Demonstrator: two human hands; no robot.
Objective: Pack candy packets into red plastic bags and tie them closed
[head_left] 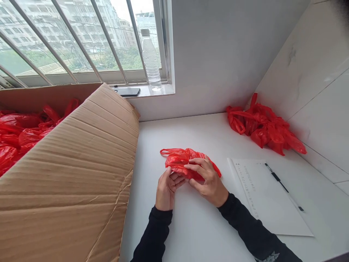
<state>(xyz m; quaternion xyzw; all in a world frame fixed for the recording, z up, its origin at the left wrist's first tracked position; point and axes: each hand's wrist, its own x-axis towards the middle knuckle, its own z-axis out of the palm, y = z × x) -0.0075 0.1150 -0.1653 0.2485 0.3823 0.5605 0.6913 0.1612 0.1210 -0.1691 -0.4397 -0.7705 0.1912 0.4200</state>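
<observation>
A crumpled red plastic bag is between my hands over the white table, with one loop handle stretched out to the left. My left hand cups its lower left edge, thumb against the plastic and fingers curled beneath. From the right, my right hand grips the bag, its fingers lying over the front and the thumb below. Part of the bag is hidden behind my right hand. What the bag contains, if anything, cannot be made out.
A cardboard box full of red bags stands at left. More red bags lie in the back right corner. A notepad with a pen lies at right. A water bottle and a phone rest on the windowsill.
</observation>
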